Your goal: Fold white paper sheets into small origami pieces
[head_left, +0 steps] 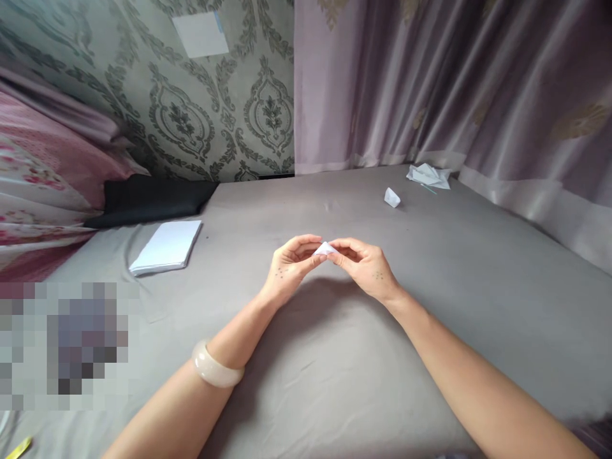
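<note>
My left grip (289,264) and my right grip (366,264) are both nearly closed, pinched on one small folded white paper (326,248) between them. I clamp it from either side, thumbs on the near edge and index fingers curving in from behind, so its pointed top shows between my fingertips. The thumb tips almost meet in front of it; my other fingers curl loosely inward, partly hidden.

My forearms come in from the lower left and lower right and converge on the paper near the middle of the view. Both wrists angle inward, with the backs of my hands turned up and outward, over a grey sheet (459,331) where a soft shadow lies beneath them. I wear a pale bangle (217,368) on my left forearm, and small dark dots mark the back of each hand.

To my left lies a stack of white paper (167,245), near a black cloth (153,199). Beyond my right hand sits a folded white piece (392,197), and farther off, near the curtain (335,95), a loose pile of papers (429,175). A white notice (201,34) on the patterned wall has a blue corner; any writing there is too small to read.
</note>
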The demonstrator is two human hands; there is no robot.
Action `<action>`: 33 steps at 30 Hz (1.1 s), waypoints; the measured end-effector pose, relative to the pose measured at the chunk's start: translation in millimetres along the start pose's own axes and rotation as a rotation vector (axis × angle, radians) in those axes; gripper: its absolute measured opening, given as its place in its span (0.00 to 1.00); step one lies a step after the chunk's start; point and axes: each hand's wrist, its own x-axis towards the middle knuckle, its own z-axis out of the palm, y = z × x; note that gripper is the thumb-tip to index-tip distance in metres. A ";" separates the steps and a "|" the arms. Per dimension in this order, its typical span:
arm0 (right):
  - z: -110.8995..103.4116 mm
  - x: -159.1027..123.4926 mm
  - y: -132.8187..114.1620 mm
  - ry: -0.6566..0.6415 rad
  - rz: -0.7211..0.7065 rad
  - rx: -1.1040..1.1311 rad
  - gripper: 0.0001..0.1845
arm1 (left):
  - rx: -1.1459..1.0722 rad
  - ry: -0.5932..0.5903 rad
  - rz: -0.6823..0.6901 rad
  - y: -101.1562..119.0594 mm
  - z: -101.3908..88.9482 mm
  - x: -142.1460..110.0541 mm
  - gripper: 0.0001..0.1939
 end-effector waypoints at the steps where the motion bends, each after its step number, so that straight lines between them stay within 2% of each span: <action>1: 0.3 -0.3 -1.6 -0.008 0.003 0.000 0.12 | -0.001 0.003 -0.010 0.0 -0.1 -0.1 0.16; 7: 0.9 -1.5 -5.2 0.004 0.010 0.004 0.10 | 0.055 0.003 -0.064 1.1 -0.7 -0.8 0.13; 12: 0.4 -2.0 -2.2 -0.015 0.042 -0.024 0.10 | 0.107 0.020 -0.026 3.2 -1.1 -0.6 0.09; 21: 3.8 -3.9 -11.6 -0.105 0.191 0.032 0.15 | 0.308 0.007 0.026 -1.3 0.8 -4.8 0.12; 27: 4.3 -2.8 -10.2 -0.127 0.260 0.116 0.17 | 0.148 -0.036 -0.159 1.2 4.3 -3.3 0.14; 33: 2.2 1.6 -2.1 0.027 0.326 0.201 0.18 | 0.113 -0.001 -0.240 1.1 5.0 -1.6 0.14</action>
